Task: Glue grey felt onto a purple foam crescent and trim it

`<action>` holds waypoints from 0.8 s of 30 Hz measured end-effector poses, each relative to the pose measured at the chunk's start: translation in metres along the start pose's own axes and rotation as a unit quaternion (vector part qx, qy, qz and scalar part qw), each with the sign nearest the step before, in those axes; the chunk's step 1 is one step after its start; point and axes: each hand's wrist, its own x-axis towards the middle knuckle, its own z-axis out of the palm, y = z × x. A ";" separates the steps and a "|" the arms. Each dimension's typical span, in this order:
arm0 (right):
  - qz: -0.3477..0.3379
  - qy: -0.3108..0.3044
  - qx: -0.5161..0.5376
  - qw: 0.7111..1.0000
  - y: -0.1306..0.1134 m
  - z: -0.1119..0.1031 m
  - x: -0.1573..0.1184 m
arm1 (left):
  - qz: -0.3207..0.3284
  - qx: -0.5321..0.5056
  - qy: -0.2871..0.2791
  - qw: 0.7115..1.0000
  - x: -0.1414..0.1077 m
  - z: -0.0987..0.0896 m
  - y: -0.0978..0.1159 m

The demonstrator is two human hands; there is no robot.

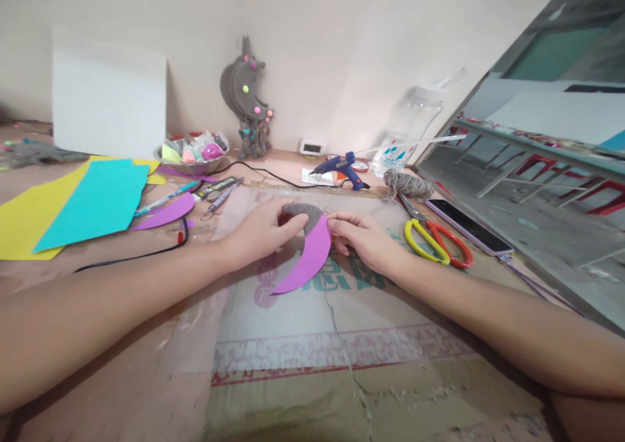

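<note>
Wrapping a purple crescent in grey cord, by the look of it, with both hands at the join

In the head view, the crescent is between the two hands, over a printed sheet. Its upper part is covered in grey cord; the lower part is bare purple. The step in hand seems to be laying turns of cord side by side, partway along the shape. Any further turn would call for a steady hold and even tension, with the cord snug against the last turn.

The left hand grasps the grey end between thumb and fingers. The right hand is pinched closed at the outer edge, near the join; whether it grips cord, crescent or both, I cannot tell.

The bare tip points toward the person and to the left. The long axis runs roughly near to far, bowing out to the right; the far tip is partly hidden by the left fingers.

Beyond the crescent and to its right are a glue gun and a twine ball; scissors lie to its right, beside a phone.
</note>
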 end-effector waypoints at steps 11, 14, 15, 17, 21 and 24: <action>-0.127 0.193 0.034 0.972 -0.008 -0.036 0.015 | -0.054 -0.049 0.004 0.997 0.007 -0.002 -0.013; -0.144 0.240 0.036 0.959 -0.006 -0.055 0.024 | -0.058 -0.043 0.004 0.997 0.009 -0.003 -0.016; -0.139 0.247 0.031 0.959 -0.005 -0.060 0.027 | -0.056 -0.042 0.002 0.998 0.010 -0.004 -0.017; -0.127 0.256 0.020 0.958 -0.001 -0.071 0.033 | -0.051 -0.042 0.000 0.998 0.011 -0.004 -0.018; -0.138 0.288 0.014 0.948 0.007 -0.092 0.044 | -0.050 -0.040 -0.006 0.998 0.012 -0.004 -0.018; -0.162 0.295 -0.011 0.941 0.012 -0.096 0.046 | -0.054 -0.040 -0.006 0.998 0.012 -0.004 -0.018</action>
